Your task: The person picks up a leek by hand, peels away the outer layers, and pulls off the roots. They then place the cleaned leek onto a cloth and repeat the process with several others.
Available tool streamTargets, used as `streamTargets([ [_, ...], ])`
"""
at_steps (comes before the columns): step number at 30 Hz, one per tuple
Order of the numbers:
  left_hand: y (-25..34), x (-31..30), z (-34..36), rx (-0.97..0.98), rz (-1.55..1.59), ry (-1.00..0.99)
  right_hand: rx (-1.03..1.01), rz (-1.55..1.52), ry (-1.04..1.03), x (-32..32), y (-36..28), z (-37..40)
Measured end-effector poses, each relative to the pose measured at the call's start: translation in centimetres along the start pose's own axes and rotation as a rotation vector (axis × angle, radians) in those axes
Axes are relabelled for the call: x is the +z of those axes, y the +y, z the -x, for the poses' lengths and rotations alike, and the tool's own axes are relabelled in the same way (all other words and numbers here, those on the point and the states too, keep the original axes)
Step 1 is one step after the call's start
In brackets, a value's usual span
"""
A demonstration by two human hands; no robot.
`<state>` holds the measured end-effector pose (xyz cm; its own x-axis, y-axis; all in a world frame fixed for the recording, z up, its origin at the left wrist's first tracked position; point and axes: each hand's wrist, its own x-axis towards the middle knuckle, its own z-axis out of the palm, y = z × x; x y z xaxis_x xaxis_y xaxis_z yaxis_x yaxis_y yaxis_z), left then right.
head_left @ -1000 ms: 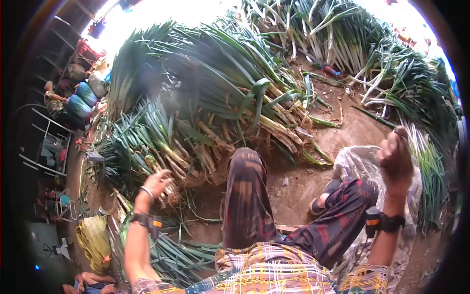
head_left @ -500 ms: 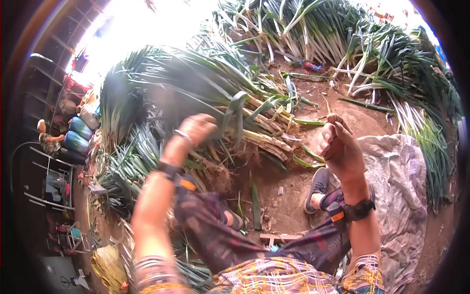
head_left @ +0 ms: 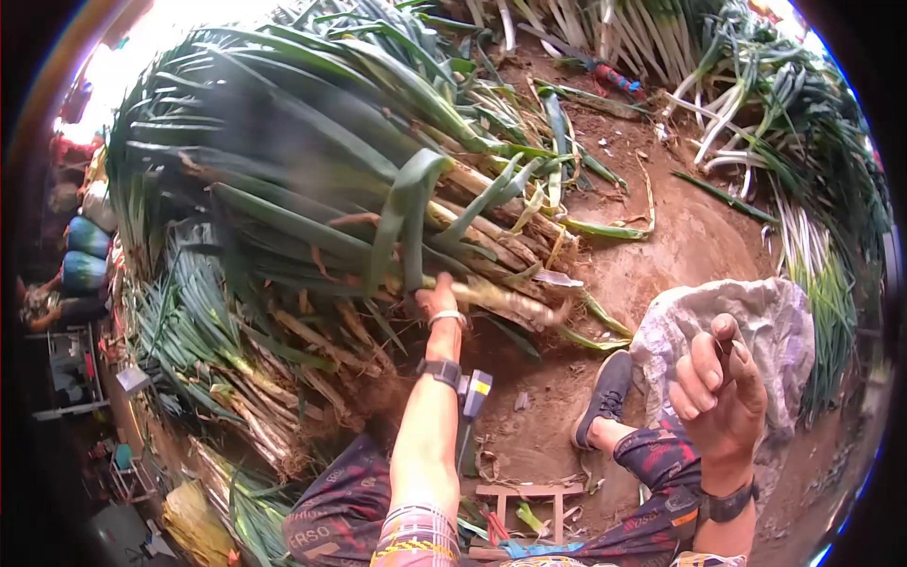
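My left hand (head_left: 437, 300) reaches forward and is closed around the stem of a green onion (head_left: 501, 300) at the near edge of a large heap. The stem's root end points right and is blurred. A long green leaf (head_left: 408, 213) bends down just above this hand. My right hand (head_left: 720, 402) is raised at the right, over a crumpled pale sack (head_left: 775, 312). Its fingers are curled, with thumb and fingertips together; a thin dark thing may be between them, too small to name. The heap of green onions (head_left: 312, 180) spreads ahead and left.
More green onions (head_left: 217, 331) lie at the left, and peeled ones with white stems (head_left: 808, 246) at the right. A small wooden frame (head_left: 529, 489) sits between my legs, my shoe (head_left: 605, 397) beside it. A yellow sack (head_left: 194, 524) lies lower left.
My left hand has moved forward and right, down onto a green onion stem, and taken hold of it. My right hand has moved lower and right. The view has shifted closer to the heap.
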<state>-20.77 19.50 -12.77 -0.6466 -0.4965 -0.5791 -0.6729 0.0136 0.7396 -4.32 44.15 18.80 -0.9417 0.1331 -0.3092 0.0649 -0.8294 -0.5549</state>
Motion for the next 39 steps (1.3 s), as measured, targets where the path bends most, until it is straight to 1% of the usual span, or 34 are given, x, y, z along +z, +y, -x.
streamTargets([
  [1, 1.3, -1.8, 2.7, 0.001, -0.135, 0.070, 0.010, 0.003, -0.025, 0.5, 0.1, -0.4],
  [3, -0.4, -5.1, 5.5, 0.110, -0.075, 0.154, 0.031, 0.005, -0.071, 1.2, 0.4, -0.3],
  [4, 0.0, -7.2, 8.0, 0.059, -0.002, 0.084, 0.038, 0.022, -0.118, 1.5, 0.6, 0.0],
  [5, -4.0, -8.4, 6.6, 0.111, 0.077, 0.094, 0.043, 0.036, -0.161, 1.7, 0.8, 0.6],
  [6, -6.7, -9.9, 7.0, 0.056, 0.370, -0.023, 0.049, 0.050, -0.195, 2.0, 1.0, 1.5],
  [8, -5.8, -14.1, 13.8, -0.009, 0.483, -0.122, 0.037, 0.081, -0.241, 2.5, 1.5, 3.4],
  [10, -6.3, -17.3, 19.1, 0.065, 0.626, -0.196, 0.038, 0.112, -0.320, 2.5, 2.3, 4.9],
  [11, -6.9, -18.8, 20.9, 0.075, 0.579, -0.186, 0.046, 0.131, -0.355, 1.8, 2.8, 5.5],
  [13, -6.2, -21.4, 25.3, 0.133, 0.528, -0.190, 0.066, 0.168, -0.440, 1.4, 4.4, 6.4],
  [14, -6.0, -22.6, 27.2, 0.161, 0.497, -0.192, 0.081, 0.327, -0.407, 1.6, 5.2, 7.2],
  [15, -6.5, -23.3, 27.8, 0.271, 0.398, -0.155, 0.140, 0.449, -0.407, 2.2, 5.9, 8.2],
  [16, -6.0, -24.4, 29.1, 0.284, 0.326, -0.133, 0.199, 0.572, -0.402, 2.9, 6.6, 9.3],
  [17, -6.5, -24.7, 29.0, 0.378, 0.233, -0.100, 0.194, 0.634, -0.472, 3.7, 7.4, 10.0],
  [18, -6.1, -24.8, 29.8, 0.447, 0.211, -0.100, 0.184, 0.694, -0.543, 4.5, 8.0, 10.8],
  [19, -5.1, -25.1, 31.1, 0.516, 0.190, -0.098, 0.211, 0.707, -0.626, 5.4, 8.2, 11.6],
  [20, -4.0, -24.9, 32.8, 0.644, 0.148, -0.050, 0.227, 0.734, -0.628, 5.7, 8.9, 11.8],
  [21, -2.3, -24.9, 35.1, 0.770, 0.105, 0.007, 0.197, 0.761, -0.664, 6.3, 9.0, 12.3],
  [22, -0.9, -24.7, 37.1, 0.920, 0.063, 0.015, 0.168, 0.787, -0.697, 6.6, 9.1, 12.6],
  [24, 0.6, -23.6, 40.0, 0.985, -0.011, -0.038, 0.147, 0.650, -0.715, 5.6, 10.0, 11.8],
  [25, 1.3, -23.2, 40.7, 0.975, -0.007, -0.121, 0.055, 0.527, -0.593, 6.8, 9.4, 12.8],
  [27, 1.2, -22.4, 41.5, 0.943, -0.007, -0.300, -0.047, 0.460, -0.550, 7.4, 6.6, 12.1],
  [28, -0.8, -21.3, 39.9, 0.872, -0.017, -0.394, -0.099, 0.432, -0.526, 7.2, 5.2, 11.0],
  [29, -2.0, -21.0, 39.6, 0.817, -0.022, -0.484, -0.156, 0.473, -0.401, 6.2, 4.8, 9.0],
  [30, -2.6, -20.5, 39.0, 0.762, -0.028, -0.572, -0.130, 0.349, -0.369, 5.8, 4.3, 8.1],
  [32, -3.8, -18.8, 38.3, 0.520, 0.167, -0.699, -0.065, 0.108, -0.314, 5.8, 4.5, 6.6],
  [33, -3.4, -18.1, 38.4, 0.521, 0.108, -0.651, -0.055, 0.006, -0.259, 5.2, 5.1, 5.6],
  [36, -3.6, -17.0, 37.1, 0.452, 0.137, -0.581, -0.119, -0.191, -0.304, 4.9, 7.1, 3.5],
  [37, -3.8, -16.8, 36.3, 0.469, 0.182, -0.603, -0.103, -0.194, -0.128, 5.8, 7.2, 3.5],
  [38, -4.2, -16.5, 35.8, 0.443, 0.235, -0.637, -0.111, -0.155, -0.131, 5.3, 7.7, 3.0],
  [39, -3.8, -16.6, 35.4, 0.477, 0.207, -0.617, -0.117, -0.129, -0.141, 5.6, 7.8, 2.4],
])
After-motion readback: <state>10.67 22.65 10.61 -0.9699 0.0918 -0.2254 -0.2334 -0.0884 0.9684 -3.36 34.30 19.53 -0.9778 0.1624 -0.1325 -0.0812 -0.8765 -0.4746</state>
